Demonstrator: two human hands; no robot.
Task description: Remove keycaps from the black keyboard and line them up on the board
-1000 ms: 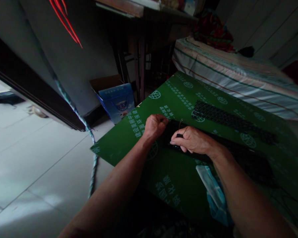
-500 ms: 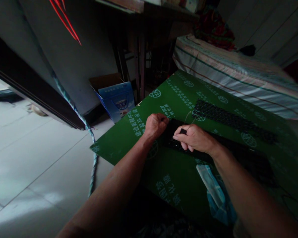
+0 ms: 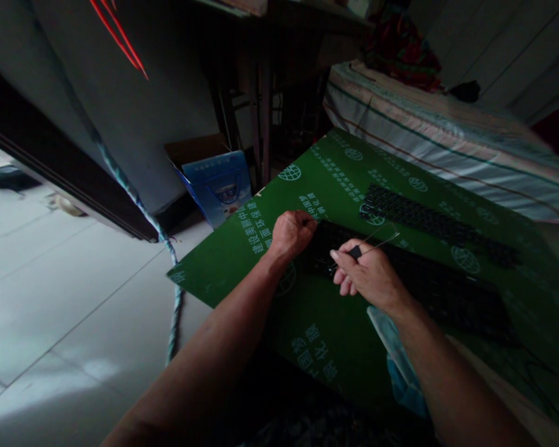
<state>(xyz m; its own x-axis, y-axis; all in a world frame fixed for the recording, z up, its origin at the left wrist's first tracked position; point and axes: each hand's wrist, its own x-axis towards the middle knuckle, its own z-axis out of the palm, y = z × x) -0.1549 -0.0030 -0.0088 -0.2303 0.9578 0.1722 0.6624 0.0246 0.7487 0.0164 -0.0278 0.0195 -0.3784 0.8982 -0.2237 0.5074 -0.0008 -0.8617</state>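
A long black keyboard point(image 3: 447, 292) lies across a green printed board point(image 3: 242, 273). My left hand point(image 3: 292, 234) is closed at the keyboard's left end, its fingertips hidden against the edge. In my right hand point(image 3: 366, 273), above the keys near that end, is a wire keycap puller point(image 3: 355, 251) with a small black middle and thin wires sticking out on both sides. The wire tips on the left are close to the keys; dim light hides whether they touch. Behind the keyboard, black keycaps point(image 3: 428, 217) lie in rows on the board.
A crumpled light-blue packet point(image 3: 395, 354) lies under my right forearm. A blue box point(image 3: 221, 186) stands on the floor beyond the board's left edge. A bed point(image 3: 428, 143) borders the far side. At left hangs a wrapped cord point(image 3: 133, 192).
My right hand has moved slightly right and turned, so the puller's wires now point out more to the right. My left hand has stayed at the keyboard's end.
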